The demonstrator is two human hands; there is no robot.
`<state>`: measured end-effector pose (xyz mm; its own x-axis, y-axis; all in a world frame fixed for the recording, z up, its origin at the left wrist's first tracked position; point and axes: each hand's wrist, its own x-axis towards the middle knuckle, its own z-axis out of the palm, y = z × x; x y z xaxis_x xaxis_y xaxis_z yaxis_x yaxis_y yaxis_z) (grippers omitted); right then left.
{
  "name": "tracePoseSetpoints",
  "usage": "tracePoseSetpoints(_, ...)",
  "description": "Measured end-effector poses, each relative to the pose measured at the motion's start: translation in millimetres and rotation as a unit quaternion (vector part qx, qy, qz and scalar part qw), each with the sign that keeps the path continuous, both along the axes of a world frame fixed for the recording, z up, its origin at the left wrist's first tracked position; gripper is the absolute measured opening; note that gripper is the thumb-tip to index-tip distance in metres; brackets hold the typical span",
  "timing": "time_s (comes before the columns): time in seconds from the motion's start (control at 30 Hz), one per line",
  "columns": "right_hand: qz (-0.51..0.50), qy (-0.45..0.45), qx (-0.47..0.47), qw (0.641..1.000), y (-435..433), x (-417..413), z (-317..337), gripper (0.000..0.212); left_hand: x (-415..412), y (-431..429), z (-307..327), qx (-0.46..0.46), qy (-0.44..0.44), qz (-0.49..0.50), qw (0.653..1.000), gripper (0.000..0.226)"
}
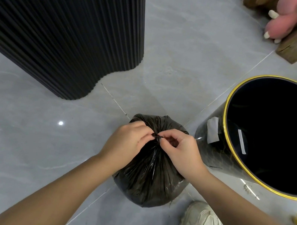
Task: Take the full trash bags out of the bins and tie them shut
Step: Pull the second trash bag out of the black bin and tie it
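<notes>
- While the knot (156,138) is held only by my fingertips, the main risk is slip. The film is thin and glossy, so an uneven pull could let a tail slide out and the neck reopen.
- Overpull is the second failure. The pleats run tight down from the gather, and I judge the plastic could tear there.
- A sideways tug could tip or roll the trash bag (149,174), since it is round, full and stands free.
- My left hand (127,142) has its fingers curled, with the tips pinching the left side of the knot.
- My right hand (180,151) is likewise curled and pinches the right side. Neither hand is open, and both grip bag plastic only.
- I can't tell if the knot is cinched; my fingers hide it.
- The bag is out of the bin (231,99) and sits on the floor (40,133) just beside it, to my right. No liner shows over the rim.
</notes>
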<state>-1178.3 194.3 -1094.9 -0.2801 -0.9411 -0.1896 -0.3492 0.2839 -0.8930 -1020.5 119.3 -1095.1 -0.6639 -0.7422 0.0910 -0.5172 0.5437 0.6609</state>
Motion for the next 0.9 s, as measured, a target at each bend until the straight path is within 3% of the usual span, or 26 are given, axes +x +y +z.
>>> tracePoseSetpoints(0.07, 0.002, 0.007, -0.007, 1.0, 0.7, -0.3, 2.5, 0.019, -5.9, -1.5, 2.6, 0.08, 0.012, 0.056, 0.995, 0.017)
tracePoseSetpoints(0.13, 0.022, 0.05, -0.039, 0.998, 1.0, -0.7, 5.6, 0.022, -14.1, -0.1, 8.3, 0.232, -0.01, 0.129, 0.964, 0.021)
tracePoseSetpoints(0.17, 0.033, 0.083, -0.061, 0.994, 1.0, -0.8, 5.9, 0.021, -17.8, 0.6, 11.7, 0.325, -0.004, 0.163, 0.931, 0.022)
tracePoseSetpoints(0.23, 0.049, 0.134, -0.097, 0.985, 0.8, -0.5, 4.9, 0.018, -23.6, 0.4, 15.3, 0.51, 0.067, 0.225, 0.828, 0.022)
tracePoseSetpoints(0.27, 0.05, 0.143, -0.106, 0.983, 0.7, -0.1, 4.4, 0.016, -25.1, -0.9, 17.4, 0.571, 0.1, 0.245, 0.777, 0.023)
tracePoseSetpoints(0.3, 0.044, 0.143, -0.108, 0.983, 0.3, 0.6, 4.2, 0.015, -24.9, -1.8, 19.1, 0.597, 0.119, 0.259, 0.75, 0.024)
tracePoseSetpoints(0.33, 0.029, 0.135, -0.104, 0.985, -0.3, 1.5, 4.8, 0.014, -23.6, -1.1, 20.2, 0.585, 0.123, 0.265, 0.756, 0.023)
tracePoseSetpoints(0.43, -0.038, 0.079, -0.053, 0.995, -3.6, 4.0, 9.0, 0.012, -13.3, 11.4, 15.3, 0.361, 0.092, 0.268, 0.888, 0.018)
tracePoseSetpoints(0.5, -0.069, 0.053, -0.019, 0.996, -5.8, 5.3, 10.9, 0.013, -8.2, 21.6, 12.2, 0.249, 0.085, 0.229, 0.937, 0.015)
tracePoseSetpoints(0.67, -0.102, 0.016, 0.029, 0.994, -6.2, 9.9, 12.6, 0.019, -15.6, 29.5, 7.7, 0.215, 0.076, 0.176, 0.958, 0.005)
tracePoseSetpoints(0.8, -0.128, 0.003, 0.038, 0.991, -7.7, 9.3, 13.7, 0.022, -23.0, 32.1, 14.1, 0.245, 0.082, 0.19, 0.947, 0.006)
tracePoseSetpoints(0.9, -0.104, -0.027, 0.065, 0.992, -8.1, 9.8, 12.4, 0.012, -26.3, 27.2, 16.2, 0.262, 0.089, 0.211, 0.938, 0.01)
